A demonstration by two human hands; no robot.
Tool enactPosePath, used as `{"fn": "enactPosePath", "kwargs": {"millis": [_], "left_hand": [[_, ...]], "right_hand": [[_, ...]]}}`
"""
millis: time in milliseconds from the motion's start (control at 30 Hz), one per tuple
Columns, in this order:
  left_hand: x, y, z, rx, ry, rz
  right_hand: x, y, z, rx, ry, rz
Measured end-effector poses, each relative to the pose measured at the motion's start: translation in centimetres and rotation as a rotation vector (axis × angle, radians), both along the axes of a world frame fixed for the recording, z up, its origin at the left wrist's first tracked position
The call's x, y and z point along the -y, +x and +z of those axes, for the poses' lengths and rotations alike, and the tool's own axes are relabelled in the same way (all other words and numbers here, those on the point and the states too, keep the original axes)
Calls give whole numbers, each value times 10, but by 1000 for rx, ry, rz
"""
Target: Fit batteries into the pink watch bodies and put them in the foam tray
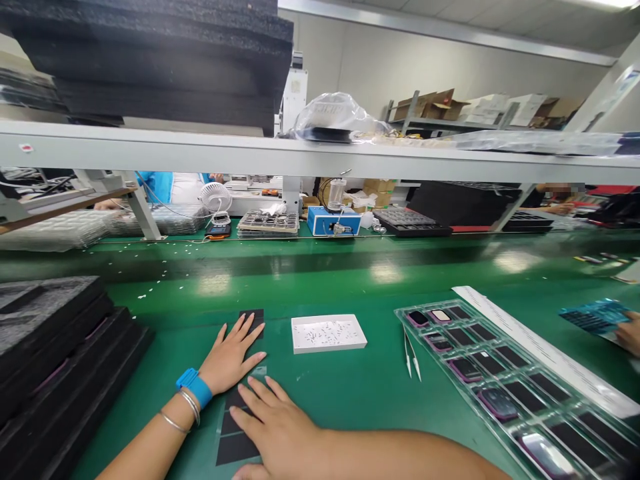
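My left hand [229,355] lies palm down with fingers spread, its fingertips on the upper end of a strip of black rectangular pieces [234,448] on the green work surface. Lower down, my right hand [285,427] rests over the same strip, fingers stretched out and covering part of it. Between the hands a bit of clear film shows at the strip's edge. Right of my left hand sits a shallow white box [329,333] scattered with tiny dark bits. White-tipped tweezers [411,353] lie farther right, beside a clear tray [493,380] holding purple-framed watch-like parts and black rectangles.
Stacked black foam trays [65,373] stand at left. A long white strip [545,350] runs along the clear tray. At the right edge another person's hand [629,333] holds a teal sheet [593,315]. A shelf beam [320,159] crosses above; a blue device [334,221] stands behind.
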State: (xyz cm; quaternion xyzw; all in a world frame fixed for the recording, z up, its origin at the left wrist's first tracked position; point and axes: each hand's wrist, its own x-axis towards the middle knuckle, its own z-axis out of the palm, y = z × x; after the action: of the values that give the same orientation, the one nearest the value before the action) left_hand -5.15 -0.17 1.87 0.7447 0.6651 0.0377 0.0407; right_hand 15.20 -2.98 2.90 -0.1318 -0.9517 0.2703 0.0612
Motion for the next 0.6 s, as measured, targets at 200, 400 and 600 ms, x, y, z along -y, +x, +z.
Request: {"fn": "enactPosePath", "kwargs": {"millis": [200, 400, 600], "left_hand": [[-2, 2, 0, 10, 1, 15], [-2, 3, 3, 0, -16, 23], [-3, 2, 2, 1, -12, 25]], "right_hand": [[3, 0, 2, -10, -5, -20], [5, 0, 12, 27, -29, -29], [6, 1, 14, 28, -49, -36]]}}
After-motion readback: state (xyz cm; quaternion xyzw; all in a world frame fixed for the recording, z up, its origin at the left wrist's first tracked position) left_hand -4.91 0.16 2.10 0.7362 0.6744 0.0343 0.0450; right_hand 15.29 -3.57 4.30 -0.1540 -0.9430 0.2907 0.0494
